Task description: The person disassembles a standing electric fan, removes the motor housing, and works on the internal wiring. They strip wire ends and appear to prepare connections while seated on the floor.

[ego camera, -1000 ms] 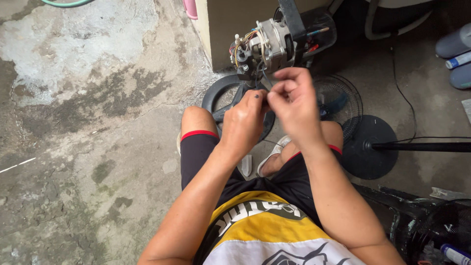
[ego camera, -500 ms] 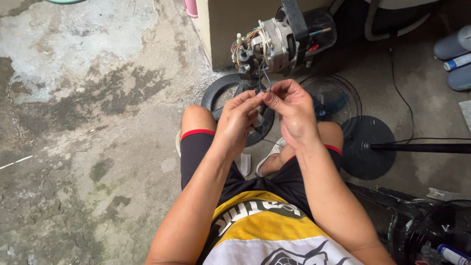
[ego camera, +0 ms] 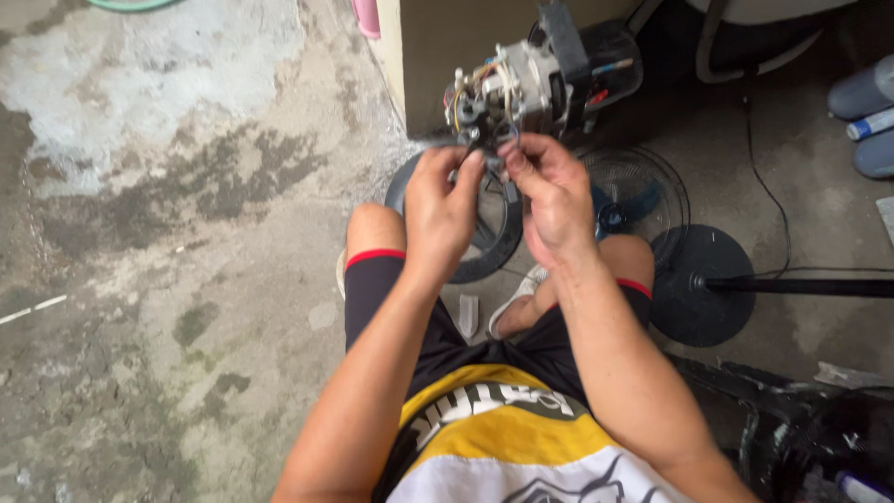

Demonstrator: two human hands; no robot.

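An opened fan motor [ego camera: 531, 79] with bare windings and coloured wires sits in front of me at the top centre. My left hand [ego camera: 445, 200] and my right hand [ego camera: 545, 191] are raised together just below it, fingertips pinching small dark wires or a small part that hangs from the motor. What exactly each hand grips is too small to tell. My knees and dark shorts are below the hands.
A black round fan ring [ego camera: 456, 224] lies under my hands on the concrete floor. A wire fan guard with a blue blade [ego camera: 638, 196] lies to the right, then a black round stand base [ego camera: 703, 289] with its pole. Bottles [ego camera: 866, 112] lie far right.
Both hands have lifted closer to the motor, and the fingers have shifted on the wires. The view has tilted slightly.
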